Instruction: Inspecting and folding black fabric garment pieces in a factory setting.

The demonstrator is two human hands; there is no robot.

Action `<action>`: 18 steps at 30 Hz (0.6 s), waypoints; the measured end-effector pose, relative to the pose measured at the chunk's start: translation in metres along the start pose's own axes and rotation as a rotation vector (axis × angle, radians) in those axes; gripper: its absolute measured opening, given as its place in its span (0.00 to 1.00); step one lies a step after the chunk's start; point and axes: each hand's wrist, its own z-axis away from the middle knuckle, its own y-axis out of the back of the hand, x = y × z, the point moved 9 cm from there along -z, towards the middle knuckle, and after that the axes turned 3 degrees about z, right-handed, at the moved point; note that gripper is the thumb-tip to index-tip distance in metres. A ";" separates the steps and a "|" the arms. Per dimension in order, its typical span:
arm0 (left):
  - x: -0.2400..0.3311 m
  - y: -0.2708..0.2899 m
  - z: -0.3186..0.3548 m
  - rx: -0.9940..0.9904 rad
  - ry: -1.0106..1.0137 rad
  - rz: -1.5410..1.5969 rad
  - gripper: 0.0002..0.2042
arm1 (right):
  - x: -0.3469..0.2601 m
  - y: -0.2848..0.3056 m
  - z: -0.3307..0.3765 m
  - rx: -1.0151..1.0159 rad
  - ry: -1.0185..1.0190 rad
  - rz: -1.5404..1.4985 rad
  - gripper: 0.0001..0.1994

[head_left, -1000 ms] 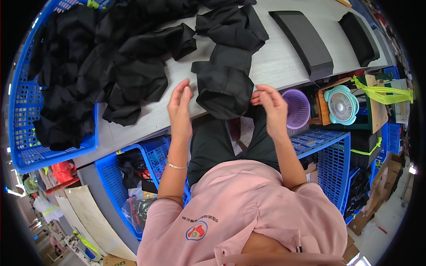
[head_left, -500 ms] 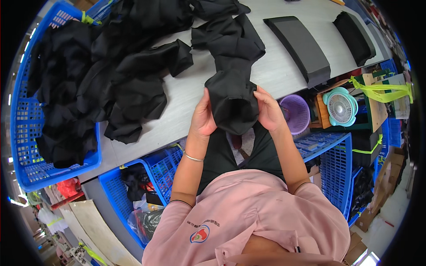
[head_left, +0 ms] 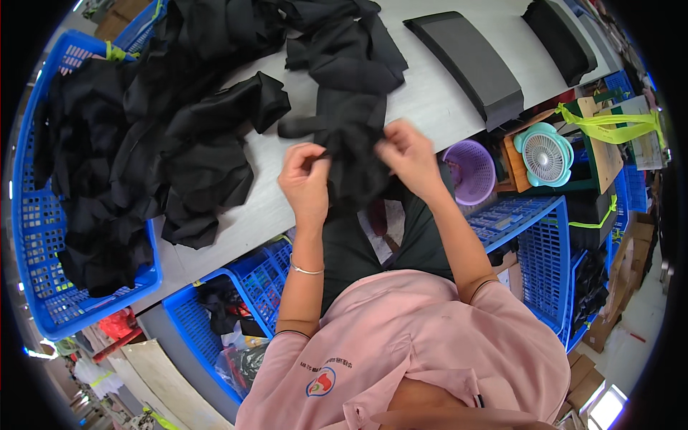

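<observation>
A black fabric piece (head_left: 351, 168) hangs at the table's near edge, bunched and blurred by motion. My left hand (head_left: 306, 179) is closed, with thumb and fingertips pinched on its left side. My right hand (head_left: 410, 159) is slightly smeared, its fingers curled on the right side of the same cloth. Beyond it, more black fabric (head_left: 347, 61) stretches away over the grey table (head_left: 269, 168). A large heap of black cloth (head_left: 107, 158) lies to the left, spilling over a basket.
The blue basket (head_left: 29, 236) stands at the left. Two curved black panels (head_left: 469, 64) (head_left: 562, 43) lie at the far right. A purple bin (head_left: 469, 172), a turquoise fan (head_left: 547, 154) and a blue crate (head_left: 542, 265) are to my right. Another blue basket (head_left: 197, 337) is below the table.
Both hands have gone from holding the cloth opened out by its sides to pinching it higher up. The cloth is now gathered and folded. The whole view has shifted slightly.
</observation>
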 end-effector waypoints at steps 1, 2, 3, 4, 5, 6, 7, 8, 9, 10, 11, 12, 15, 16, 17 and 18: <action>0.002 -0.004 0.001 -0.023 0.001 -0.004 0.14 | -0.016 0.027 0.001 0.321 0.142 0.175 0.06; -0.004 0.001 0.004 0.072 0.074 0.055 0.14 | -0.021 0.038 0.005 0.426 0.174 0.176 0.07; -0.009 0.006 0.008 0.161 0.135 0.118 0.14 | -0.017 0.046 0.006 0.495 0.114 0.175 0.09; -0.006 0.001 0.008 0.121 0.117 0.176 0.16 | -0.023 0.053 0.009 0.518 0.170 0.177 0.09; -0.006 0.001 0.010 0.148 0.129 0.170 0.16 | -0.007 0.049 0.005 0.365 0.015 0.008 0.10; -0.012 -0.006 0.013 0.092 0.224 0.172 0.18 | 0.010 0.040 0.006 0.236 -0.162 -0.147 0.12; -0.018 -0.011 0.016 0.051 0.321 0.181 0.20 | 0.008 0.042 0.010 0.217 -0.144 -0.158 0.12; -0.015 -0.015 0.019 0.027 0.316 0.177 0.20 | 0.011 0.030 0.013 0.096 -0.197 -0.325 0.11; -0.009 -0.019 0.020 -0.009 0.276 0.175 0.22 | 0.012 0.018 0.017 -0.019 -0.236 -0.498 0.11; -0.002 -0.023 0.021 -0.047 0.224 0.179 0.24 | 0.005 0.015 0.019 -0.045 -0.155 -0.512 0.10; -0.001 -0.026 0.023 -0.057 0.238 0.175 0.24 | -0.001 0.012 0.019 -0.063 -0.077 -0.570 0.10; 0.004 -0.028 0.024 -0.065 0.208 0.167 0.26 | 0.000 0.011 0.020 -0.061 -0.074 -0.482 0.09; 0.006 -0.027 0.024 -0.021 0.233 0.083 0.29 | 0.011 0.007 0.014 -0.077 -0.110 -0.301 0.07; 0.016 -0.020 0.021 0.061 0.115 0.062 0.29 | 0.003 0.032 0.009 0.164 -0.004 0.127 0.08; 0.027 -0.011 0.020 0.166 -0.010 0.039 0.29 | -0.014 0.054 0.012 0.429 0.105 0.564 0.08; 0.023 -0.016 0.020 0.118 0.029 0.028 0.31 | -0.012 0.058 0.010 0.452 0.091 0.546 0.12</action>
